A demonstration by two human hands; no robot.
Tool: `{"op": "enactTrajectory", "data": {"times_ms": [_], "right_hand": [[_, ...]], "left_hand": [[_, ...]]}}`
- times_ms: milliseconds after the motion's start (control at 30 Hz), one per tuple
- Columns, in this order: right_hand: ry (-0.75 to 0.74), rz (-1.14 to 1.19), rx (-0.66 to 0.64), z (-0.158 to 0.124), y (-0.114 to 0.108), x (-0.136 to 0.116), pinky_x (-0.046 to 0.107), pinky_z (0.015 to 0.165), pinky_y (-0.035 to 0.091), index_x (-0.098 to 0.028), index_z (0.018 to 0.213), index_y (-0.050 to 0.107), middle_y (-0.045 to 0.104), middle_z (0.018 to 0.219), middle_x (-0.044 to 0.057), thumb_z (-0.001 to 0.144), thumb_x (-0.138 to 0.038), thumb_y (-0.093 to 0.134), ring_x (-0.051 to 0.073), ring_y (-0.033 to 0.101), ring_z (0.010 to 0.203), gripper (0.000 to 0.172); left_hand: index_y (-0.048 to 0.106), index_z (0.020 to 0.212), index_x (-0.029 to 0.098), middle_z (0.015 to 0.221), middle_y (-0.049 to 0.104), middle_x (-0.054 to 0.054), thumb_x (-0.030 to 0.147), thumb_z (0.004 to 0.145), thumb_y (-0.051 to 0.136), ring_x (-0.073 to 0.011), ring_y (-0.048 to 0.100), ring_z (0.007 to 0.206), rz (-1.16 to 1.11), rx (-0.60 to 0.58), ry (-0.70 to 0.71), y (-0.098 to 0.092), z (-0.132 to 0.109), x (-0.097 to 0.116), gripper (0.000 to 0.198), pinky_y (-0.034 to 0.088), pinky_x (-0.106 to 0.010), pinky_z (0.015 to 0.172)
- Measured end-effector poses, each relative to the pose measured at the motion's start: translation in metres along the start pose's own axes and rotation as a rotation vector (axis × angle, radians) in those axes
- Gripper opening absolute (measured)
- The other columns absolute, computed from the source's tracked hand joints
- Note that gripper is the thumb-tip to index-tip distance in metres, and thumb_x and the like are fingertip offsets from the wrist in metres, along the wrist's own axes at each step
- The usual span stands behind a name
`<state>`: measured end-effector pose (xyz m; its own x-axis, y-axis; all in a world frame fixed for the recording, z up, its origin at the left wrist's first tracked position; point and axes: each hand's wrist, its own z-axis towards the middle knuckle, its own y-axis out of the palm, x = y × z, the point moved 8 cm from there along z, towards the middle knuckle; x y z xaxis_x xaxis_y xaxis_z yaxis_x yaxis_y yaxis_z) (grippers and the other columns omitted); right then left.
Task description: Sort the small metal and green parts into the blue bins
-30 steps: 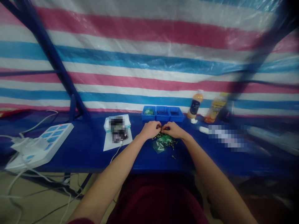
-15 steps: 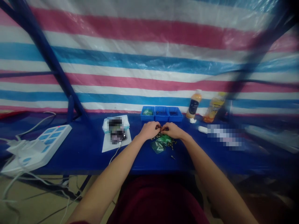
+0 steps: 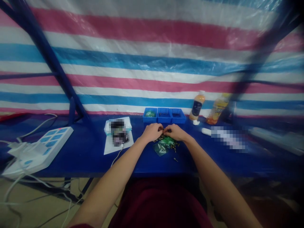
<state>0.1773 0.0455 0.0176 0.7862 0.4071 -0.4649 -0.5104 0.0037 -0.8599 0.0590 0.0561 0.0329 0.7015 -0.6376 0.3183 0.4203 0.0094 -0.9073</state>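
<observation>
Head view, left to right: a blue-topped table (image 3: 78,156) runs across the frame, backed by a pink, white and blue striped tarpaulin (image 3: 152,71) and a dark blue steel strut (image 3: 55,74). At far left lies a white power strip (image 3: 45,145) with blue panels, white cables (image 3: 14,186) trailing from it over the table edge toward the floor. Next, a white paper sheet (image 3: 118,147) carries an object (image 3: 118,133) too pixelated to identify. Centre: left hand (image 3: 150,132) and right hand (image 3: 175,132) are together, fingertips meeting above the parts; whatever they pinch is too small to make out. Directly under and just ahead of the hands sits a loose pile of small metal parts (image 3: 166,141) on a translucent green bag (image 3: 161,148); one stray part (image 3: 175,160) lies just apart, nearer the table edge. Behind the hands stand three joined blue bins (image 3: 163,115): green items in the left compartment, small dark parts in the middle and right. Further right are an orange-and-white bottle (image 3: 197,106), a yellow bottle (image 3: 218,110), a white tube (image 3: 206,131) lying flat, and a pixelated item (image 3: 228,137).
</observation>
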Motion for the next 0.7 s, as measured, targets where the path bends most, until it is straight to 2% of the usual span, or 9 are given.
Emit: {"op": "enactTrajectory", "data": {"times_ms": [133, 267, 367, 567, 700], "right_hand": [[0.003, -0.007, 0.007, -0.001, -0.003, -0.002, 0.029, 0.085, 0.046, -0.025, 0.089, 0.078, 0.074, 0.091, 0.002, 0.079, -0.025, 0.067, 0.019, 0.065, 0.087, 0.015], [0.062, -0.075, 0.037, -0.003, -0.010, 0.002, 0.030, 0.083, 0.044, -0.024, 0.085, 0.077, 0.070, 0.084, 0.001, 0.076, -0.039, 0.071, 0.017, 0.061, 0.081, 0.018], [0.109, -0.100, 0.010, -0.005, -0.009, 0.006, 0.030, 0.078, 0.043, -0.025, 0.083, 0.076, 0.068, 0.080, 0.001, 0.076, -0.045, 0.071, 0.017, 0.058, 0.079, 0.022], [0.119, -0.107, -0.026, -0.004, -0.006, 0.008, 0.028, 0.071, 0.040, -0.029, 0.088, 0.078, 0.068, 0.080, 0.000, 0.078, -0.042, 0.067, 0.018, 0.059, 0.078, 0.019], [0.102, -0.111, -0.021, -0.004, -0.005, 0.008, 0.028, 0.074, 0.042, -0.029, 0.089, 0.078, 0.069, 0.081, 0.000, 0.079, -0.041, 0.067, 0.018, 0.060, 0.079, 0.020]], "left_hand": [[0.069, 0.101, 0.026, 0.099, 0.073, -0.002, 0.031, 0.088, 0.053, -0.0219, 0.067, 0.090, -0.005, -0.002, -0.002, -0.002, -0.001, 0.001, 0.021, 0.049, -0.030, 0.076], [0.070, 0.102, 0.025, 0.100, 0.073, -0.003, 0.030, 0.087, 0.054, -0.0220, 0.067, 0.091, 0.002, -0.006, 0.000, -0.002, -0.001, 0.002, 0.022, 0.049, -0.030, 0.078], [0.070, 0.104, 0.025, 0.102, 0.073, -0.004, 0.032, 0.088, 0.054, -0.0219, 0.067, 0.093, 0.001, -0.008, -0.002, -0.001, -0.001, 0.002, 0.023, 0.049, -0.030, 0.080], [0.069, 0.104, 0.025, 0.102, 0.073, -0.003, 0.032, 0.088, 0.055, -0.0218, 0.067, 0.094, 0.009, -0.008, 0.006, 0.001, 0.000, 0.002, 0.023, 0.049, -0.030, 0.080], [0.069, 0.102, 0.025, 0.102, 0.073, -0.003, 0.032, 0.088, 0.055, -0.0219, 0.066, 0.094, 0.008, -0.008, 0.004, 0.001, 0.001, 0.001, 0.022, 0.049, -0.030, 0.079]]}}
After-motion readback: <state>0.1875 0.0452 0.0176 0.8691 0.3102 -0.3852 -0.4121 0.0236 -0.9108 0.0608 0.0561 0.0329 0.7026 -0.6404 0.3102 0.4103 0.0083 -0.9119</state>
